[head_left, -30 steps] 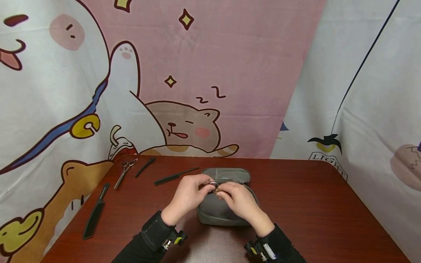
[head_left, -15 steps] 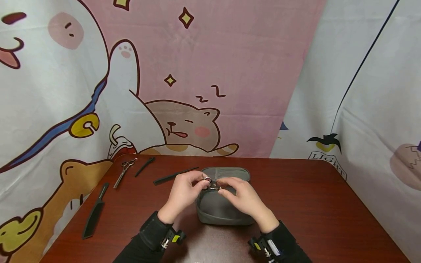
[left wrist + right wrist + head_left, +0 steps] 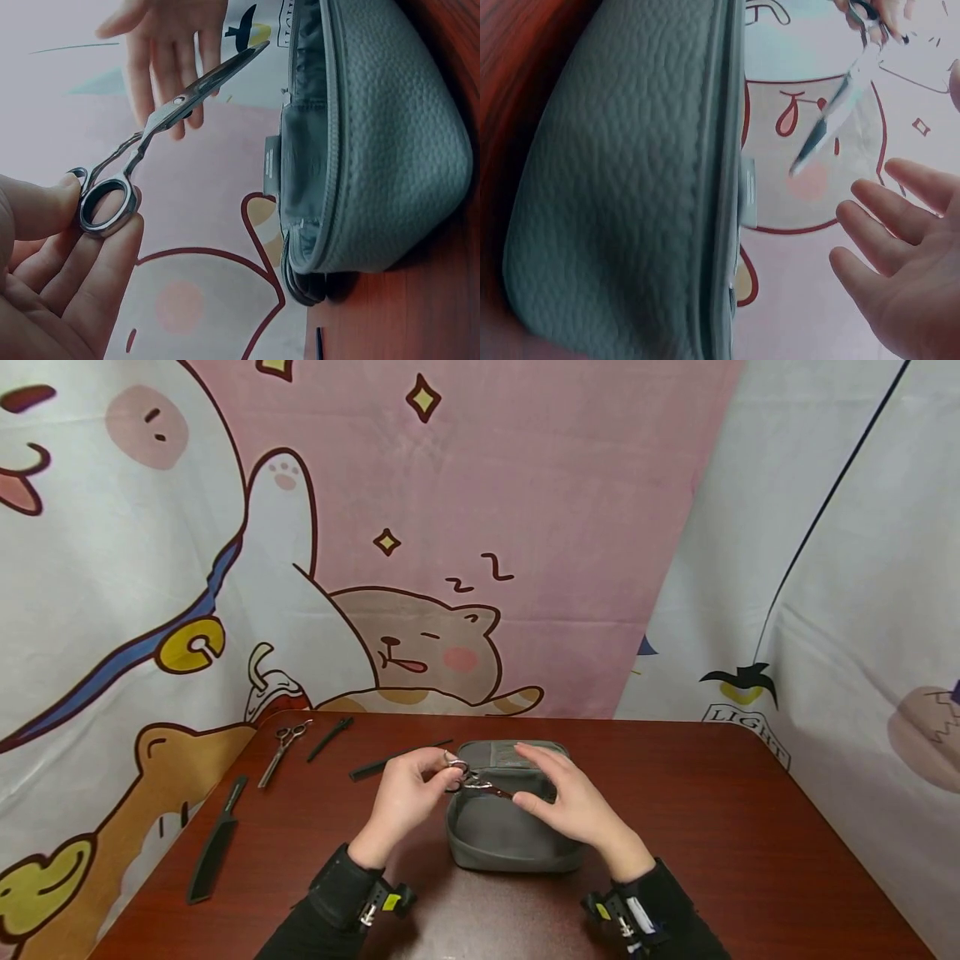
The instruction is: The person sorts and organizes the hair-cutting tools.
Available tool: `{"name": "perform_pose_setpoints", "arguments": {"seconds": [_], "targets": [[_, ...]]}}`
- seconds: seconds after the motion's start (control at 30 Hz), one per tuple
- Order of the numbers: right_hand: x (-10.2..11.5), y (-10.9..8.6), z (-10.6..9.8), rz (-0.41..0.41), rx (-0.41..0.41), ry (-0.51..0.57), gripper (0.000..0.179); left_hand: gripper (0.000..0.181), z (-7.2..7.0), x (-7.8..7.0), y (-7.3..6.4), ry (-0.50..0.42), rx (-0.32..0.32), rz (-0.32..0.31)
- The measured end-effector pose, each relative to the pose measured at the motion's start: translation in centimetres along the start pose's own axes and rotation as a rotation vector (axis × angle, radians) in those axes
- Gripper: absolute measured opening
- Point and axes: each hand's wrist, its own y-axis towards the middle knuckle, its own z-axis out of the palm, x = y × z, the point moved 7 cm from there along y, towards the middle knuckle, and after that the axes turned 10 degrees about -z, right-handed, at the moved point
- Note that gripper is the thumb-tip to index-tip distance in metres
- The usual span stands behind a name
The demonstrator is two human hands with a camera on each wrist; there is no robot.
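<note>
My left hand (image 3: 401, 797) pinches a pair of silver hairdressing scissors (image 3: 171, 112) by the finger rings, above the left part of a grey pouch (image 3: 517, 857). In the left wrist view the blades look closed and point away from this hand. My right hand (image 3: 585, 810) is spread over the right side of the pouch, fingers straight and holding nothing. The right wrist view has a gap between its fingers (image 3: 874, 232) and the scissor tip. Unzipped, the pouch lies with its lid (image 3: 487, 753) folded back. Its inside is only partly visible.
Left on the brown table (image 3: 720, 827) lie another pair of scissors (image 3: 279, 756), a small black clip-like piece (image 3: 330, 740) and a dark flat tool with a handle (image 3: 212, 856). A thin-tailed black comb (image 3: 371, 769) sits behind my left hand. A cartoon-printed cloth (image 3: 570, 527) hangs behind.
Both hands were together at the scissors. My right hand has let go of the blade end, spread its fingers and drawn right. My left hand has moved left with the scissors.
</note>
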Motion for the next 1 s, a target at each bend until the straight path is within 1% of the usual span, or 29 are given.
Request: {"name": "perform_pose_setpoints", "arguments": {"seconds": [0.13,0.3,0.37,0.53,0.63,0.8,0.9,1.0], "targets": [[-1.0,-0.3,-0.5,0.021,0.004,0.025,0.067,0.007,-0.5,0.8,0.1,-0.013,-0.004,-0.037],[-2.2,-0.7,-0.8,0.047,0.012,0.029,0.068,0.004,-1.1,1.9,0.2,-0.073,0.002,-0.102],[-2.6,-0.8,-0.9,0.054,0.014,0.034,0.068,0.005,-1.2,2.5,0.3,-0.101,0.001,-0.126],[-3.6,-1.2,-1.1,0.079,0.017,0.043,0.068,0.006,-1.5,3.8,0.4,-0.211,0.007,-0.189],[-4.2,-1.4,-1.3,0.101,0.016,0.026,0.069,0.006,-1.7,4.4,0.6,-0.281,0.007,-0.223],[-5.5,-1.7,-1.5,0.143,0.017,0.004,0.069,0.007,-2.0,5.4,0.7,-0.399,-0.011,-0.277],[-6.4,-2.0,-1.6,0.175,0.025,0.001,0.070,0.012,-2.2,6.0,0.7,-0.445,-0.025,-0.315],[-7.1,-2.3,-1.8,0.206,0.027,0.022,0.070,0.013,-2.3,6.6,0.7,-0.467,-0.038,-0.353]]}}
